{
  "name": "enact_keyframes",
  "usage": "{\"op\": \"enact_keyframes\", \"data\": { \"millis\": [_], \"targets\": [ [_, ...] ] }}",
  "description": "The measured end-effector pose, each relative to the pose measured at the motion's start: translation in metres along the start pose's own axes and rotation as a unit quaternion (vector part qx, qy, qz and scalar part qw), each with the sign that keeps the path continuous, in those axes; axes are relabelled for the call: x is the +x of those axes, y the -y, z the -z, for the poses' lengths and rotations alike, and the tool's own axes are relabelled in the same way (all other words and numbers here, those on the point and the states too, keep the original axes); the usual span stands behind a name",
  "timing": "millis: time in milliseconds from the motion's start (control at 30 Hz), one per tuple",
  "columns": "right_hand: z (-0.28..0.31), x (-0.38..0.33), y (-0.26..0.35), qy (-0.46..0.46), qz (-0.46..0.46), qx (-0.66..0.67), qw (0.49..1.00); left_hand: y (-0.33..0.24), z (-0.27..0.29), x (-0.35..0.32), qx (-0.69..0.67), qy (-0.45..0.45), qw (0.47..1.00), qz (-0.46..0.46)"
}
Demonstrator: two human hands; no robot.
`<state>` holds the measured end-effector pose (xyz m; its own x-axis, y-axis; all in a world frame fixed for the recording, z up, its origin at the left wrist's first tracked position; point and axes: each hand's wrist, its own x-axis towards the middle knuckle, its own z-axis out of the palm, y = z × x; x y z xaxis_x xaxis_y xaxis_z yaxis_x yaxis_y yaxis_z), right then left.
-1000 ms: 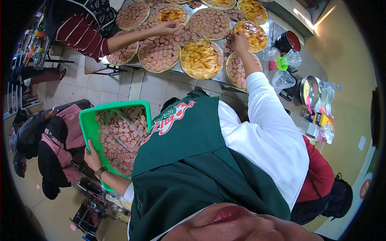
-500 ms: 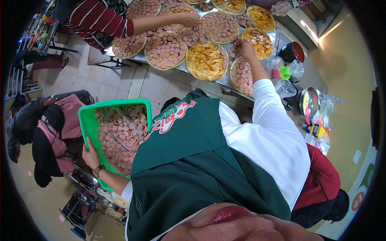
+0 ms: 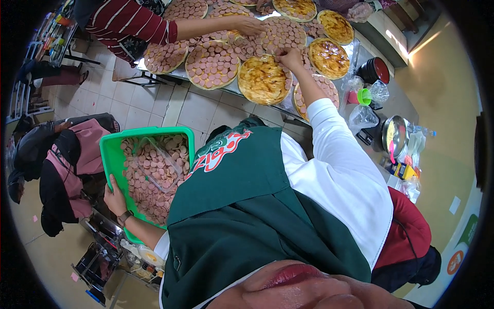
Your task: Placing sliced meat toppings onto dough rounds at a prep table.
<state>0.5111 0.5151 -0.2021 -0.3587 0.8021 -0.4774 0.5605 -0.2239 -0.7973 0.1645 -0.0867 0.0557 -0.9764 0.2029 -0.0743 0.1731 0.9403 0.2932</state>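
My left hand [image 3: 115, 199] grips the outer left rim of a green plastic tub [image 3: 111, 149], held against my side. Loose round sausage slices [image 3: 149, 198] fill much of it, with a clear plastic container [image 3: 163, 172] lying on top. My right hand [image 3: 292, 59] is over the upper right edge of a sauce-covered pizza base [image 3: 262, 82], its fingers pinched; whatever they hold is hidden. Just right of that base lies a pizza [image 3: 324, 87] covered with sausage slices, partly behind my forearm. Another slice-topped pizza [image 3: 212, 64] lies to the left.
Across the table, another person's hand [image 3: 249, 24] reaches over the pizzas. More sauced bases [image 3: 329, 57] lie at the right. Dark bowls [image 3: 374, 69], a green cup [image 3: 364, 96] and a metal pan [image 3: 394, 133] stand near the right end. People are at the left.
My right hand has moved left, from beside the right-hand sauced base to the edge of the front one. The other person's hand has shifted slightly right. My left hand stays on the tub.
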Motion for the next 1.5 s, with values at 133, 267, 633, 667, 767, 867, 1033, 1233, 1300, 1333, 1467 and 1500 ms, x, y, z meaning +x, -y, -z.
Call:
{"op": "enact_keyframes", "data": {
  "millis": [133, 267, 633, 667, 767, 867, 1033, 1233, 1300, 1333, 1467, 1500],
  "targets": [
    [-0.011, -0.001, -0.003, -0.106, 0.099, -0.255, 0.956, 0.001, 0.0, -0.001, 0.004, -0.006, 1.0, -0.009],
    [0.002, -0.017, 0.018, -0.172, 0.085, -0.221, 0.956, 0.014, 0.002, -0.008, 0.0, 0.001, 1.0, 0.016],
    [0.078, 0.021, -0.028, -0.24, 0.19, -0.464, 0.831, 0.016, 0.005, -0.002, 0.011, -0.007, 1.0, 0.013],
    [0.078, 0.021, -0.026, -0.239, 0.193, -0.465, 0.831, 0.016, 0.005, -0.003, 0.01, -0.008, 1.0, 0.016],
    [0.077, 0.018, -0.024, -0.237, 0.206, -0.457, 0.832, 0.015, 0.005, -0.006, 0.02, -0.004, 1.0, 0.022],
    [0.077, 0.013, -0.022, -0.199, 0.135, -0.365, 0.899, 0.017, 0.005, -0.007, 0.014, -0.012, 0.999, 0.027],
    [0.071, 0.004, -0.027, -0.174, 0.151, -0.23, 0.946, 0.017, 0.006, -0.01, 0.006, -0.006, 0.999, 0.035],
    [0.065, 0.006, -0.065, -0.21, 0.231, -0.262, 0.913, 0.019, 0.004, -0.004, 0.009, -0.012, 0.999, 0.029],
    [0.06, -0.003, -0.052, -0.241, 0.173, -0.256, 0.92, 0.021, 0.004, -0.005, 0.015, -0.018, 0.999, 0.027],
    [0.06, -0.007, -0.046, -0.241, 0.174, -0.256, 0.92, 0.022, 0.004, -0.004, 0.02, -0.023, 0.999, 0.024],
    [0.054, -0.014, -0.033, -0.209, 0.137, -0.189, 0.95, 0.023, 0.003, -0.002, 0.018, -0.015, 0.999, 0.032],
    [0.047, -0.014, -0.031, -0.181, 0.129, -0.122, 0.967, 0.022, 0.003, -0.002, 0.017, -0.016, 0.999, 0.032]
  ]
}}
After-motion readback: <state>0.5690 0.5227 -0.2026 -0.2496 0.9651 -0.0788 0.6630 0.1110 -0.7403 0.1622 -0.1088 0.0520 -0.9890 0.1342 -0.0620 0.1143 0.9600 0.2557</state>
